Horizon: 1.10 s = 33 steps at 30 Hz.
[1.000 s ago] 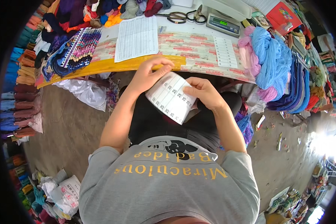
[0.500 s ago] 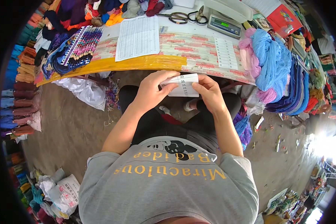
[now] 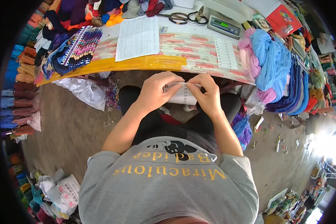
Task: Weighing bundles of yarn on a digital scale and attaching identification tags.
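- Left grip (image 3: 158, 89): thumb and fingers pinched closed on thin white paper (image 3: 184, 98), upper edge.
- Right grip (image 3: 206, 91): same pinch, just beside the left.
- Paper: flexible, slightly curved, printed; above dark trousers (image 3: 148, 127), near the surface (image 3: 198, 46) front.
- Surface: red-and-white patterned, glossy yellow band (image 3: 115, 65) along front edge.
- Outward: flat printed sheet (image 3: 138, 39), boxy scale (image 3: 224, 27), soft looped light-blue yarn (image 3: 268, 56) at right.

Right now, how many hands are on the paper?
2: the left hand on the left part of the paper, the right hand on its right part. No other hand shows on it.
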Motion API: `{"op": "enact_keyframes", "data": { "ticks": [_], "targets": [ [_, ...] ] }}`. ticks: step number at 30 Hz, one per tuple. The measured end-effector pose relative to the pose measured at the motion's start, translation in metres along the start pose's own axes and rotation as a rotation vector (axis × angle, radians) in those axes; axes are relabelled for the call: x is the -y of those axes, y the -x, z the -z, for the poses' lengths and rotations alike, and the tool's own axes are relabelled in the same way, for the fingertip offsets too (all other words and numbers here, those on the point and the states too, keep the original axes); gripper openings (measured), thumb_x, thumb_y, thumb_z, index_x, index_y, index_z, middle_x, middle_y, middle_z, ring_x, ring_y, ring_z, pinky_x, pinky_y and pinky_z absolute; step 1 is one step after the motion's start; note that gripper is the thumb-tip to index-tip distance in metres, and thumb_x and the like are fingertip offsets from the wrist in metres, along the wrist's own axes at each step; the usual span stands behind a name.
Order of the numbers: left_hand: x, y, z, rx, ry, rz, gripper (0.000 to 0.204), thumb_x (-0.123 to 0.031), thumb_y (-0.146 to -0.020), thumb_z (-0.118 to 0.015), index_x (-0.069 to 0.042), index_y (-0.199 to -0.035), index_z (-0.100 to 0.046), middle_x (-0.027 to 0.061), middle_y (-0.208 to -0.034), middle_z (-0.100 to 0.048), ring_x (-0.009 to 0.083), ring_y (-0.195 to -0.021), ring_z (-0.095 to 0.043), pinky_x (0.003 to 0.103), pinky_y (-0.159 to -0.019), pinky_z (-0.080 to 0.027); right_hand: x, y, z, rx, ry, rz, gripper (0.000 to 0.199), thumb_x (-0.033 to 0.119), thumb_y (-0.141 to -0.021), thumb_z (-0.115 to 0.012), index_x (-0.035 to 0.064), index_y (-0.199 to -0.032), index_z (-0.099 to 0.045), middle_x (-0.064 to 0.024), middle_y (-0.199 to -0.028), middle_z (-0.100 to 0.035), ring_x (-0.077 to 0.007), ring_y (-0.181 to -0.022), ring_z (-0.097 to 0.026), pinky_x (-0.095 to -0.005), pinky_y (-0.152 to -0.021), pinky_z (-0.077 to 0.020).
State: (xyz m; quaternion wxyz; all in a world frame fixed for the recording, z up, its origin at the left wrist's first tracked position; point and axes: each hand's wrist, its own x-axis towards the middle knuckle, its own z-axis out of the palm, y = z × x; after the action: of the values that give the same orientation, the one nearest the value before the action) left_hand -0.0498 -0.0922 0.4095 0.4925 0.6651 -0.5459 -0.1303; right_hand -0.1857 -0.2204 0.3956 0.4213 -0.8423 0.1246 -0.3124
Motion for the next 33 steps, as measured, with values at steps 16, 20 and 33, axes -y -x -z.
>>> {"op": "enact_keyframes", "data": {
  "ticks": [16,20,33],
  "targets": [
    [0.018,-0.004,0.025,-0.182,-0.024,-0.027,0.008,-0.004,-0.076,-0.062,-0.002,-0.083,-0.064,0.0094,-0.078,-0.065,0.0212,-0.073,-0.063,0.028,-0.067,-0.048,-0.003,0.008,0.011,-0.182,-0.085,-0.185,0.007,0.004,-0.073,-0.064,0.0014,-0.079,-0.061,-0.0059,-0.074,-0.058,-0.0168,-0.07,-0.054,-0.0283,-0.064,-0.0422],
    [0.003,-0.006,0.004,-0.029,0.06,-0.055,0.008,-0.005,-0.078,-0.061,0.0,-0.085,-0.063,0.0094,-0.077,-0.062,0.0207,-0.072,-0.061,0.028,-0.065,-0.047,0.001,0.004,0.008,-0.123,-0.056,-0.107,0.006,0.004,-0.076,-0.063,0.0008,-0.079,-0.06,-0.0034,-0.076,-0.057,-0.0122,-0.071,-0.051,-0.0249,-0.064,-0.0411],
    [0.031,-0.001,0.01,-0.39,0.195,0.275,0.019,-0.012,-0.083,-0.064,0.006,-0.082,-0.062,0.0021,-0.064,-0.058,0.0047,-0.06,-0.049,0.022,-0.055,-0.04,-0.018,0.017,-0.011,-0.138,-0.311,-0.33,0.027,0.006,-0.083,-0.061,-0.0038,-0.108,-0.058,-0.0082,-0.091,-0.064,-0.012,-0.086,-0.059,-0.0254,-0.079,-0.0456]
  ]
}}
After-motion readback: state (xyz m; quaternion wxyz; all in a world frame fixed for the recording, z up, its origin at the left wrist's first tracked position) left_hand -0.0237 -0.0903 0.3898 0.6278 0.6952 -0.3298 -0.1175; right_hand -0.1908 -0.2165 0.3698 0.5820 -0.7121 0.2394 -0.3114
